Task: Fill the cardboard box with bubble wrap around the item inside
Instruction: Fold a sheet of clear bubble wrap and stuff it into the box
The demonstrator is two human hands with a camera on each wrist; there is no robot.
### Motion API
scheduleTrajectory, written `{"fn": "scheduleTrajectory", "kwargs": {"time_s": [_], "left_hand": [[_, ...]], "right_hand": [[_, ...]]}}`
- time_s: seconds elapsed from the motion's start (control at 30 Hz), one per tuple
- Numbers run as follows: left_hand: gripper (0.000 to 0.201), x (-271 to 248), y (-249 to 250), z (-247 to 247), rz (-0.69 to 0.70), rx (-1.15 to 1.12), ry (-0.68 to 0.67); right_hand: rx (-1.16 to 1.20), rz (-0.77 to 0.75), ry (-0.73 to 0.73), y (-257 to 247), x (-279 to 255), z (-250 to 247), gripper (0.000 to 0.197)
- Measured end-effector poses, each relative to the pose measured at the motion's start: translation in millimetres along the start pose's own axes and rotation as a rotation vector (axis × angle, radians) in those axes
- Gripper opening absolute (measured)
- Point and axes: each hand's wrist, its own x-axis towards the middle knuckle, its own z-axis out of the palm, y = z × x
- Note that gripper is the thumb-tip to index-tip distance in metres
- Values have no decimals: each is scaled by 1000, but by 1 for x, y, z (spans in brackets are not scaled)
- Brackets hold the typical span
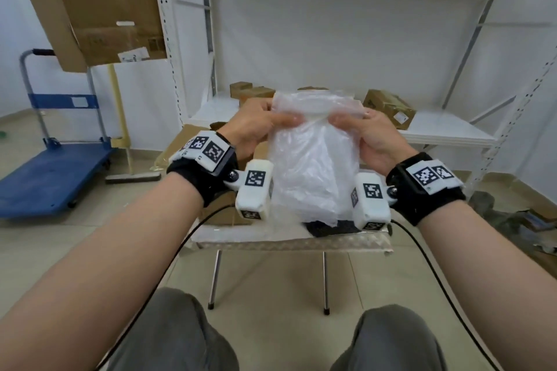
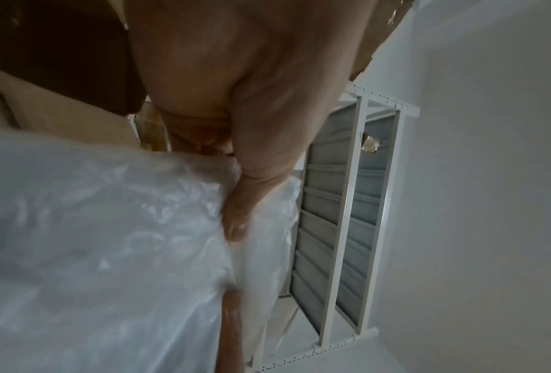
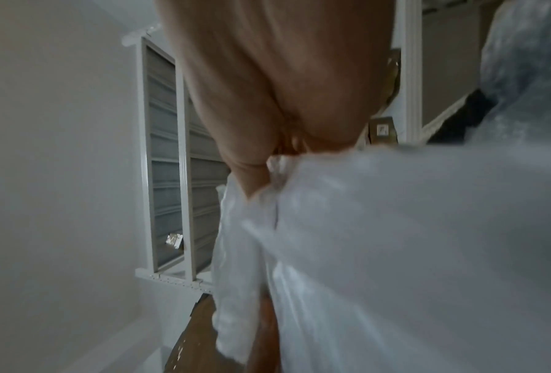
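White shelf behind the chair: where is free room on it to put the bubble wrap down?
The shelf is bare at its front right, beside the labelled box, and at its left edge. The back middle is crowded with small boxes.

Your bare forearms end in black fabric wrist straps [image 1: 193,178], each topped with white plates bearing black-and-white square markers. A white boxy camera pod [image 1: 256,190] hangs from each, trailing thin black cables [image 1: 168,268]. You wear grey trousers [image 1: 177,331].
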Motion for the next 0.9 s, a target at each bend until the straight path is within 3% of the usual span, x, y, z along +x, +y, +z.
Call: {"fn": "scheduleTrajectory", "kwargs": {"time_s": [0.1,0.17,0.27,0.37,0.43,0.5,0.67,0.8,0.9], "left_hand": [[34,8,8,-14,29,-77,84],[33,14,14,-25,42,-130,121],[32,22,23,-46,42,-64,115],[27,27,20,-68,5,106,70],[27,29,13,-82,-87,178,-45],[38,34,2,-98,-218,319,-158],[64,44,-41,-107,-423,1084,-372],[55,50,-76,-96,-398,1236,-449],[67,47,-89,-88,-337,1282,-483]], "right_hand": [[-3,44,5,-2,4,22,45],[-96,126,-130,-6,6,33,52],[-153,173,-281,-7,20,41,38],[-198,185,-205,-4,41,48,21],[-223,180,-116,-2,54,52,11],[-221,177,5,2,68,54,14],[-197,199,179,21,88,56,27],[-200,213,189,34,86,58,25],[-182,226,200,41,84,56,26]]}}
